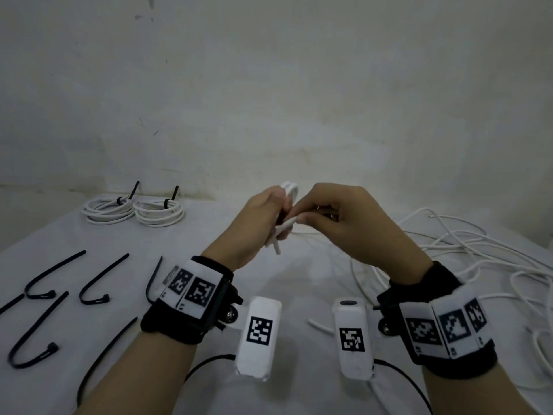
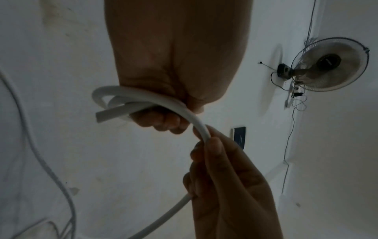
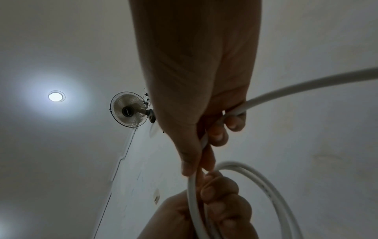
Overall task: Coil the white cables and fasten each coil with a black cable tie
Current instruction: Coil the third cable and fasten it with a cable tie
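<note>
Both hands are raised above the table's middle. My left hand [image 1: 263, 217] grips a small coil of white cable [image 1: 289, 188], its loops [image 2: 122, 100] and a cut end sticking out of the fist. My right hand [image 1: 335, 217] pinches the same cable [image 3: 266, 98] just right of the coil, thumb and fingers curled round it; the rest of the strand runs off to the right. Two finished coils [image 1: 109, 209] [image 1: 158, 212] with black ties lie at the back left. Several loose black cable ties [image 1: 51, 275] lie at the front left.
A tangle of loose white cables [image 1: 466, 247] spreads over the right side of the white table [image 1: 209, 241]. A white wall rises right behind the table. A wall fan [image 2: 329, 64] and a ceiling light [image 3: 55, 96] show in the wrist views.
</note>
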Demonstrator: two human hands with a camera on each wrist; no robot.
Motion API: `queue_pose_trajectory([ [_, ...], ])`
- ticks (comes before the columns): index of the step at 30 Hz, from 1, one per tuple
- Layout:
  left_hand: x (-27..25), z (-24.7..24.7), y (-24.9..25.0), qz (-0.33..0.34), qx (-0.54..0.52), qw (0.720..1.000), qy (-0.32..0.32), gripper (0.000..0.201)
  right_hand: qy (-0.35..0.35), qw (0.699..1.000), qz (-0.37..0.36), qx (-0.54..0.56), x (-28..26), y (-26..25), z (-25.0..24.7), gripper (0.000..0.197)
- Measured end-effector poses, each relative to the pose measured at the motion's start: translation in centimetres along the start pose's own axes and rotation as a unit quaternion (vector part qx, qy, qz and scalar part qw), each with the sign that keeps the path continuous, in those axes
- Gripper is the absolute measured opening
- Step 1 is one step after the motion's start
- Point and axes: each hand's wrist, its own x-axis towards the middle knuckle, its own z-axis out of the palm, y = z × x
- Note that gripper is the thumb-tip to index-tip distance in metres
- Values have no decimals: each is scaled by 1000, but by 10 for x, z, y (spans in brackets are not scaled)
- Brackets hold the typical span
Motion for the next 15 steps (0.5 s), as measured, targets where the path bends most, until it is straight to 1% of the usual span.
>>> queue_pose_trajectory([
  [2,-2,4,2,-13,-18,999,-42,37,40,999,12,25,0,5,-2,7],
  [4,-4,7,5,-40,-65,994,-76,38,77,997,16,19,0,10,-2,11],
  [6,-5,9,7,-66,-100,989,-91,41,95,995,24,15,1,14,-2,16],
  [7,-5,9,8,-73,-109,987,-89,44,92,995,28,17,1,16,-3,16],
  [9,-5,8,9,-81,-123,986,-76,46,65,997,44,15,0,22,-5,13],
  [12,-4,3,13,-80,-157,982,-62,35,24,995,88,-33,-6,45,-12,8],
  [15,-3,-4,18,-72,-207,974,-52,25,-11,980,166,-109,-17,74,-16,11],
])
